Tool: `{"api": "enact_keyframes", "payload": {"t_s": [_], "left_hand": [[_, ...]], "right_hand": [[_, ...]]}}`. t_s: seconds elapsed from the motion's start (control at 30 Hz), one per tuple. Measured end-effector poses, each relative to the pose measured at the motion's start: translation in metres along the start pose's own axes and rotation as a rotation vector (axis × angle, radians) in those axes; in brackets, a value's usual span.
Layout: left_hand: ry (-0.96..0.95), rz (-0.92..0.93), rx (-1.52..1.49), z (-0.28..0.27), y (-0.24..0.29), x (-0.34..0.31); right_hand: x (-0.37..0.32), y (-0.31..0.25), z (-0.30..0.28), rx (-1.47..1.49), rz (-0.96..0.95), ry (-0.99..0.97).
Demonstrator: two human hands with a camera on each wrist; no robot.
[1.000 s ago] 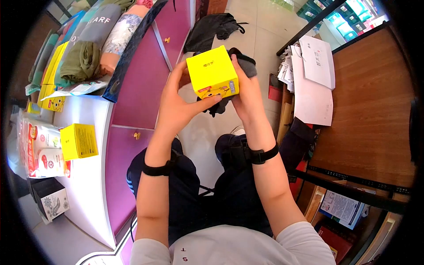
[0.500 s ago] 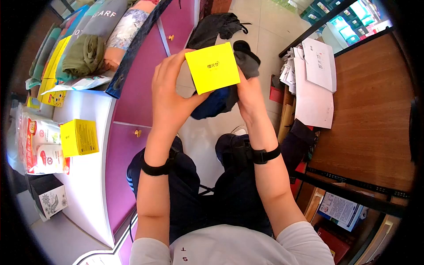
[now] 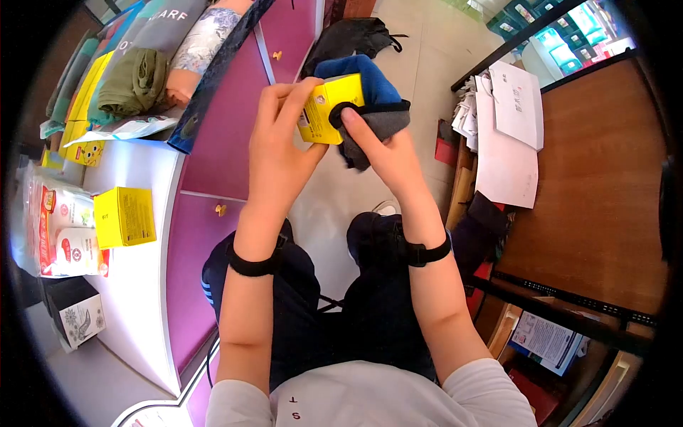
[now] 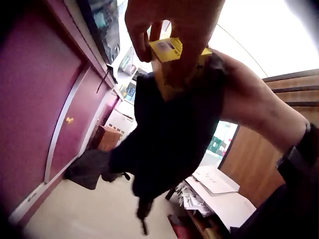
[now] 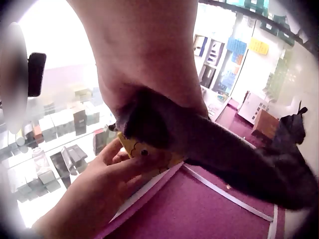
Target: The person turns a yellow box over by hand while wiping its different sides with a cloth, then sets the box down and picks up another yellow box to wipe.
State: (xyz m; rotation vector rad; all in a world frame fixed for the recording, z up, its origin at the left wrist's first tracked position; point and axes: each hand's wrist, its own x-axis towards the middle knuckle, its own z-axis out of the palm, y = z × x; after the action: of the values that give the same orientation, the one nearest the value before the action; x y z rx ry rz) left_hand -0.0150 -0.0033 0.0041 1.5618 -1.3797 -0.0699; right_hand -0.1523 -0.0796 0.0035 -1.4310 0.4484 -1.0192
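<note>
Between the two hands is a yellow box (image 3: 317,117), tilted, with small print on the side that faces the camera. The left hand (image 3: 276,146) grips its left side, fingers over the top and thumb below. The right hand (image 3: 388,156) pinches a dark grey and blue cloth (image 3: 380,87) with its thumb on a black edge, against the box's right side. In the left wrist view the cloth (image 4: 172,134) hangs dark below the box (image 4: 167,50). The right wrist view shows the cloth (image 5: 224,149) stretching sideways from the right hand, partly covering the box (image 5: 130,145).
Another yellow box (image 3: 125,217) stands on the white counter (image 3: 146,285) at left, beside packaged bottles (image 3: 75,235). Rolled scarves (image 3: 135,84) lie above. A black bag (image 3: 352,41) is on the floor. Papers (image 3: 509,135) rest on the right-hand shelf.
The box has turned, from its top facing the camera to a printed side. The cloth has come from behind the box to its right side and top, with the right thumb now on it.
</note>
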Motion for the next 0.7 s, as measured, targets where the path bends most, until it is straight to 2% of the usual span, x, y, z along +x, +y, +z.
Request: {"api": "enact_keyframes", "payload": {"t_s": [0.1,0.2,0.23,0.27,0.33,0.37,0.4,0.53,0.7], "left_hand": [[-0.05,0.048,-0.059,-0.002,-0.001,0.001],[-0.119,0.056,-0.102,-0.002,0.003,-0.002],[-0.132,0.056,-0.121,0.0,0.004,-0.004],[-0.143,0.056,-0.14,0.001,0.006,-0.005],[-0.153,0.05,-0.129,0.002,0.007,-0.007],[-0.165,0.034,-0.129,0.002,0.006,-0.007],[-0.178,0.019,-0.13,0.003,0.005,-0.008],[-0.165,0.045,-0.171,0.012,0.0,-0.01],[-0.201,-0.033,-0.196,0.013,0.005,-0.011]], "right_hand": [[-0.001,0.007,-0.01,-0.089,-0.07,-0.011],[-0.002,0.012,-0.014,-0.112,-0.056,0.009],[-0.001,0.017,-0.008,-0.057,-0.119,0.111],[-0.003,0.016,-0.009,-0.058,-0.118,0.112],[-0.006,0.01,-0.008,-0.103,0.056,0.225],[-0.006,0.014,-0.006,-0.095,-0.022,0.27],[-0.005,0.013,-0.005,-0.096,-0.023,0.273],[-0.006,0.012,-0.007,-0.34,-0.053,0.381],[-0.003,0.019,-0.018,-0.543,-0.114,0.468]]}}
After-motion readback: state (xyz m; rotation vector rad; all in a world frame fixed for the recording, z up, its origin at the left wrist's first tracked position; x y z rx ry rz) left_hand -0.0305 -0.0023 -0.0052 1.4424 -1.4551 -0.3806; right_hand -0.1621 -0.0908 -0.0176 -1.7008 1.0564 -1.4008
